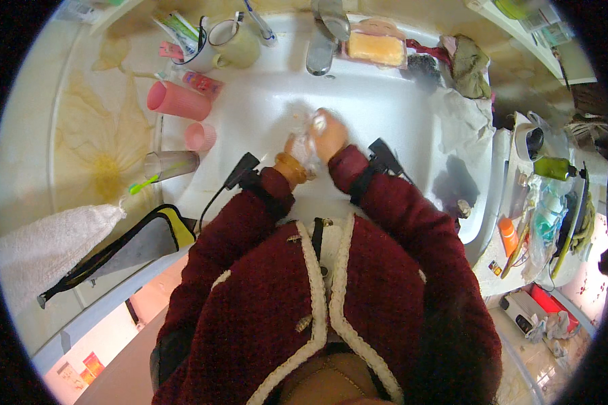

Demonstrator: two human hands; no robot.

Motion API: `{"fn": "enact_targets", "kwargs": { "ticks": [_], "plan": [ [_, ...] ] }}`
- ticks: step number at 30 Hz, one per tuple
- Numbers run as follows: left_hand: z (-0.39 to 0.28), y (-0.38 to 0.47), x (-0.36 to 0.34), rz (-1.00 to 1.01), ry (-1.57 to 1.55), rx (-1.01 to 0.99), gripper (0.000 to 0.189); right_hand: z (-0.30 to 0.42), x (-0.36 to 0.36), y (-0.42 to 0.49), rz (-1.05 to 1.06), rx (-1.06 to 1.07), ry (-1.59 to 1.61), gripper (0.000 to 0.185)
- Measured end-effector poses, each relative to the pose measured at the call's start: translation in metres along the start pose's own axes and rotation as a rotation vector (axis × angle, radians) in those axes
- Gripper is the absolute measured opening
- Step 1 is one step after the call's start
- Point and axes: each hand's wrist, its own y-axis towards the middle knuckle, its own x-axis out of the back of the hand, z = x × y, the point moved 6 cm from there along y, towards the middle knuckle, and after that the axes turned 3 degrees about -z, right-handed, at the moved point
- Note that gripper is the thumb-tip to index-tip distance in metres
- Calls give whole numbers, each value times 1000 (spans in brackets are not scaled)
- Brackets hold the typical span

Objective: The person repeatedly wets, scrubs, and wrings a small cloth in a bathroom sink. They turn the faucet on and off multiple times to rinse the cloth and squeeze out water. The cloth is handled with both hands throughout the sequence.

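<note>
Both hands meet over the white washbasin (263, 96), below the metal faucet (319, 55). My left hand (300, 148) is blurred and coated in white lather, with a yellowish bangle (290, 168) at its wrist. Against it, my right hand (330, 135) is curled, with a white patch of foam (319, 122) on its fingers. Whether anything is held between the palms is hidden by blur and lather. A black strapped device sits on each forearm, over the dark red sleeves.
A yellow soap bar (376, 49) sits in a dish behind the faucet. Along the left rim stand a yellow mug (238, 48), a pink tumbler (182, 101) and a clear cup (175, 165). Damp cloths (468, 68) drape the right rim; bottles and bags crowd the right-hand counter (491, 253).
</note>
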Motion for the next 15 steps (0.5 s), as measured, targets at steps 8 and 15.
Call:
{"fn": "enact_targets", "kwargs": {
  "ticks": [8,15],
  "plan": [
    [6,-4,10,50,-710,-9,34,-3,9,5,-87,-34,-54,35],
    [-24,-11,27,-110,-633,-128,32,-9,6,3,-56,62,-111,38]
  ]
}}
